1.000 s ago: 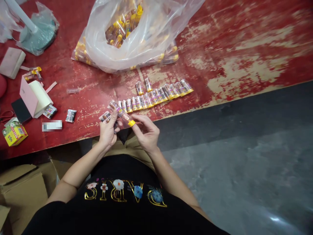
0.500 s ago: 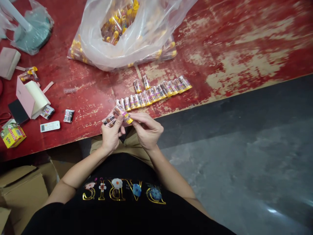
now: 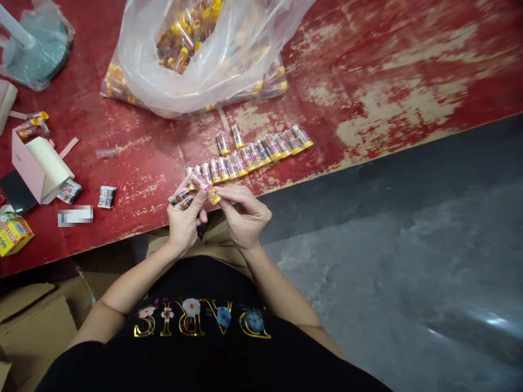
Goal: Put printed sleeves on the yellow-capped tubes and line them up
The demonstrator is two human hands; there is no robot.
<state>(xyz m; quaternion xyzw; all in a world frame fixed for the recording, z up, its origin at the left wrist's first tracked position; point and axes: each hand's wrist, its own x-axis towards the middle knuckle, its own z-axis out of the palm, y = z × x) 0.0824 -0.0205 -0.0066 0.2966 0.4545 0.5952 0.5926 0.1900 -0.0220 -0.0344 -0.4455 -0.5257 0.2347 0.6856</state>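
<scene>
Yellow-capped tube (image 3: 207,189) tilted between left hand (image 3: 183,222) and right hand (image 3: 245,218), both pinching it.

The plastic bag (image 3: 141,81) is cut off by the upper edge and the yellow box (image 3: 15,231) by the left one, the white object (image 3: 75,216) is blurred by pixelation, the print on the tube (image 3: 205,188) is too small to be read, and the fingers of the left hand (image 3: 186,222) are partly hidden.

A scuffed red table (image 3: 143,141) (pale patches (image 3: 392,103) showing), bagged tubes (image 3: 180,59) and grey floor (image 3: 388,245) suggest a workshop.
</scene>
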